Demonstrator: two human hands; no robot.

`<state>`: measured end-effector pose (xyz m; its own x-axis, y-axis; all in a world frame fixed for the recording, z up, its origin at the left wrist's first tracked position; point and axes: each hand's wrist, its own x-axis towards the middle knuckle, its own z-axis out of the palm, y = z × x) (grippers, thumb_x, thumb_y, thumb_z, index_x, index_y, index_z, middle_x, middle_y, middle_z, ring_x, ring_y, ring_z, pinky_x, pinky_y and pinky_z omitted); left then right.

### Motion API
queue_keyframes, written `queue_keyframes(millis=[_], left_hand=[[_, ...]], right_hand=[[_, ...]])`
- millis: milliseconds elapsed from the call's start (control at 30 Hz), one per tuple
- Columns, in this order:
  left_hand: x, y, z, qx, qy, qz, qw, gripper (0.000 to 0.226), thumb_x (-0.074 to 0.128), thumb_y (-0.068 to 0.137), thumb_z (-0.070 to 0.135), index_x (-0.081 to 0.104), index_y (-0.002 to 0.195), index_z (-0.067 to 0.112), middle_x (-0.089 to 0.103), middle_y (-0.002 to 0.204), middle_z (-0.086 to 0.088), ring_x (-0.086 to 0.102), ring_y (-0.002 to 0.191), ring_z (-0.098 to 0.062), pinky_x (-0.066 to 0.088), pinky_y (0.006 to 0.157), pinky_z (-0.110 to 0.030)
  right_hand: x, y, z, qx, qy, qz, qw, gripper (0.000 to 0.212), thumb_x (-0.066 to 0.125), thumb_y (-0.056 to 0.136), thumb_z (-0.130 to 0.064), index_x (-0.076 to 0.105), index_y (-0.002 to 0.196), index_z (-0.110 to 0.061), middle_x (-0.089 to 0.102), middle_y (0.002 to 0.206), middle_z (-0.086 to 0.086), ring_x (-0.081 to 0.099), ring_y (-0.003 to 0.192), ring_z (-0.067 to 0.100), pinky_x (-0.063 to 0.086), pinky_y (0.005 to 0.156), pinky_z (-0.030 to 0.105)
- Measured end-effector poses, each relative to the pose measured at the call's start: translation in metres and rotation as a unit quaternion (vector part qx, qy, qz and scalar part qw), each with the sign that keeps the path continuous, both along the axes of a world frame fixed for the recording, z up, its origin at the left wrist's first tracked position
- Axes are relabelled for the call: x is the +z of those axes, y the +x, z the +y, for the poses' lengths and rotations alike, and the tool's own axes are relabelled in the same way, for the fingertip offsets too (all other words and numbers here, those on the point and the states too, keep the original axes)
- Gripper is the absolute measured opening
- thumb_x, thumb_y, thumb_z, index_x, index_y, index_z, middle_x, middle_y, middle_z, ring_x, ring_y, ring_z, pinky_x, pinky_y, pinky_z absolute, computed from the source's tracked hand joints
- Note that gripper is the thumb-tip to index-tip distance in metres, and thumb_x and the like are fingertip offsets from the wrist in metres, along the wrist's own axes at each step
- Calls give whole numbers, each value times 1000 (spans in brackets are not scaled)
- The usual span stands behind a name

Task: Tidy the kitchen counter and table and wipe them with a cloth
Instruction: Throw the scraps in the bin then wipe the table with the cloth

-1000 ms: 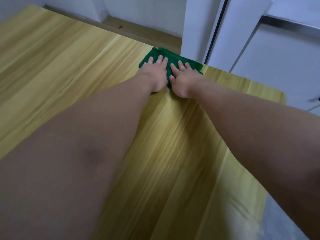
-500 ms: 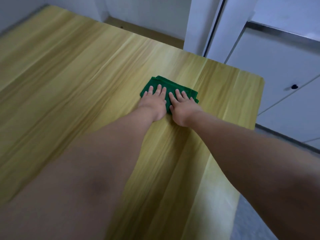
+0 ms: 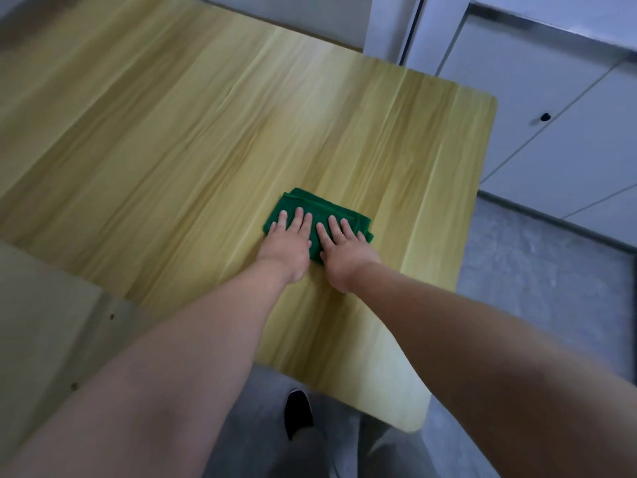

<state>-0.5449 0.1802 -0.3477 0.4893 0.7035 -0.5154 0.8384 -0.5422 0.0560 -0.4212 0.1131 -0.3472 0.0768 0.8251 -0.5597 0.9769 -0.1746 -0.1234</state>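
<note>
Here, folded green cloth (image 3: 310, 201) on wooden counter (image 3: 172, 132), near half hidden under left hand (image 3: 287, 246) and right hand (image 3: 344, 253), both grips released, fingers flat, counter's left side cut off.

A pale wood-grain counter (image 3: 172, 132) with rounded corners carries one folded green cloth (image 3: 310, 201), lying flat toward its right side.

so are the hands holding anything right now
Nothing is gripped: both hands, left and right, press flat with straight fingers on top of the folded green cloth on the table.
</note>
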Motion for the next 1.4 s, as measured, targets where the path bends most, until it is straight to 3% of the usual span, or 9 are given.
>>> queue_keyframes(millis=[300, 667, 900, 1067, 1400], left_hand=[[5, -104, -104, 7, -19, -2, 1000, 61, 22, 107, 20, -13, 156, 15, -17, 164, -4, -12, 151, -34, 7, 124, -43], [12, -154, -169, 26, -51, -22, 998, 63, 27, 106, 15, -10, 157, 17, -15, 165, -3, -14, 151, -33, 8, 124, -42], [8, -145, -178, 30, -17, -7, 999, 59, 21, 107, 23, -6, 157, 11, -11, 165, -7, -11, 151, -35, 9, 124, -43], [-2, -129, -170, 0, -4, -28, 1000, 61, 14, 107, 33, -17, 154, 10, -25, 162, -6, -25, 147, -35, -3, 124, -46], [-6, -36, -105, 0, -12, -45, 999, 60, 12, 107, 35, -19, 154, 13, -28, 161, -3, -27, 147, -31, -4, 124, -45]], right_hand=[[7, -92, -95, 38, -39, 15, 998, 68, 28, 108, -25, -19, 157, -25, -26, 163, 1, -19, 152, 25, 3, 124, 46], [13, -139, -162, 59, -58, 2, 997, 86, 38, 98, -5, -24, 155, -23, -32, 160, 3, -22, 151, 26, 4, 125, 46], [24, -143, -177, 30, -51, 11, 998, 71, 26, 102, -14, -19, 156, -23, -27, 163, 1, -19, 152, 23, 3, 125, 44], [24, -131, -172, -14, -41, 20, 999, 63, 17, 104, -23, -17, 157, -21, -25, 163, 2, -19, 152, 22, -1, 125, 43], [23, -52, -110, -80, -23, 14, 996, 60, 13, 105, -31, -13, 159, -20, -21, 165, 2, -16, 153, 20, 1, 125, 43]])
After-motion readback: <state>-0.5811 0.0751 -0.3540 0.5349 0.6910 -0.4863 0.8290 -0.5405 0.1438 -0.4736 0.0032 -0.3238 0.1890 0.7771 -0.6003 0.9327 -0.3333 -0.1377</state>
